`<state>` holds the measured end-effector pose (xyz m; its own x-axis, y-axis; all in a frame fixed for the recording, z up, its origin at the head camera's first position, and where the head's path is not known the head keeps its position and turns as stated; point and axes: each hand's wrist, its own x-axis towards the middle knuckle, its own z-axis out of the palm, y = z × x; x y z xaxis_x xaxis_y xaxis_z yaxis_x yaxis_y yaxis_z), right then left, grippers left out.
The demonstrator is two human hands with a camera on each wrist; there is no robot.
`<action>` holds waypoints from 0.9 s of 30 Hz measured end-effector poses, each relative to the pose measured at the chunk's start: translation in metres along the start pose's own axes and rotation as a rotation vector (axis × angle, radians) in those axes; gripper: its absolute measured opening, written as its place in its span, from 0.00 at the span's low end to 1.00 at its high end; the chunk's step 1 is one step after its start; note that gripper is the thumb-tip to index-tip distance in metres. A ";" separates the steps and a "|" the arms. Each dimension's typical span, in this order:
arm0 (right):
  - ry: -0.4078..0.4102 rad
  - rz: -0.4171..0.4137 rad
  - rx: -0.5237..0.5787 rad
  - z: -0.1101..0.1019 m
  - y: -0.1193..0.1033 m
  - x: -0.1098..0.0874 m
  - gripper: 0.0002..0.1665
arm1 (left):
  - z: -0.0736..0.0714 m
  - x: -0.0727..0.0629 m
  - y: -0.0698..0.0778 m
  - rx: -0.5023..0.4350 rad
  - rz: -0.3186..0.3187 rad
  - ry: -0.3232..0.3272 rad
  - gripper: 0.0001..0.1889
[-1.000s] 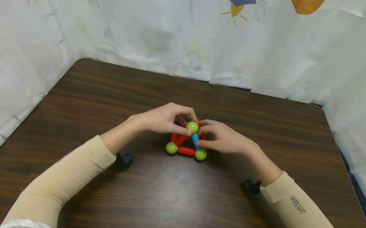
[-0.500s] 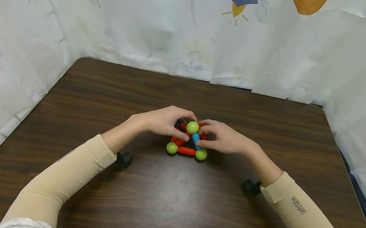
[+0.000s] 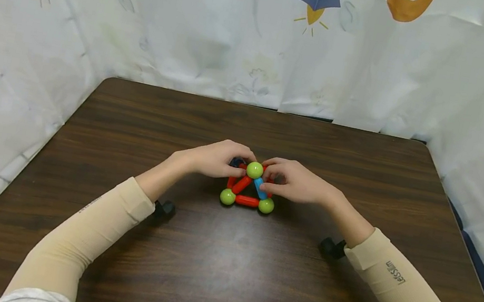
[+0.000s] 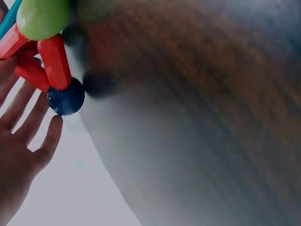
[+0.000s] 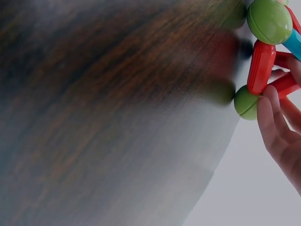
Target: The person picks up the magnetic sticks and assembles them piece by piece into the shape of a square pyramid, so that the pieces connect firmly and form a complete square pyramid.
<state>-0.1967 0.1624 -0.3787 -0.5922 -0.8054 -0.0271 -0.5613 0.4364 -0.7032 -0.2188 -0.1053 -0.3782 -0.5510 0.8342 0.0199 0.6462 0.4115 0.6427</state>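
A toy structure of balls and rods [image 3: 247, 201] stands on the table between both hands. Green balls mark its front corners, and another green ball [image 3: 255, 170] forms the top. A red rod [image 3: 241, 185] slopes up on the left, a blue rod [image 3: 260, 188] on the right. My left hand [image 3: 221, 159] holds the left rear part; in the left wrist view a fingertip touches a dark blue ball [image 4: 66, 96]. My right hand [image 3: 296, 181] grips the right side, its thumb at the blue rod. In the right wrist view its fingers touch a lower green ball [image 5: 246, 102]. Fingers hide some rear rods.
The dark wood table [image 3: 235, 278] spreads around the structure. White printed cloth [image 3: 213, 34] hangs behind and beside it. Black wrist devices [image 3: 163, 211] sit under both cuffs, low over the tabletop.
My left thumb has moved up and left, uncovering the left sloping red rod. The right hand stays in nearly the same place, and the structure has hardly shifted.
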 end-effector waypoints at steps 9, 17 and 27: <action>0.066 0.013 -0.004 0.000 -0.001 0.001 0.11 | 0.002 0.002 -0.002 0.027 0.057 0.029 0.09; 0.089 0.052 0.003 0.001 -0.004 0.004 0.20 | 0.001 0.000 -0.003 0.027 0.063 0.036 0.08; 0.092 0.063 0.007 0.001 -0.003 0.005 0.17 | 0.001 -0.001 -0.006 0.009 0.039 0.044 0.08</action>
<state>-0.1971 0.1569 -0.3774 -0.6769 -0.7360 -0.0068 -0.5169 0.4820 -0.7074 -0.2214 -0.1079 -0.3830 -0.5481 0.8328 0.0783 0.6721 0.3827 0.6339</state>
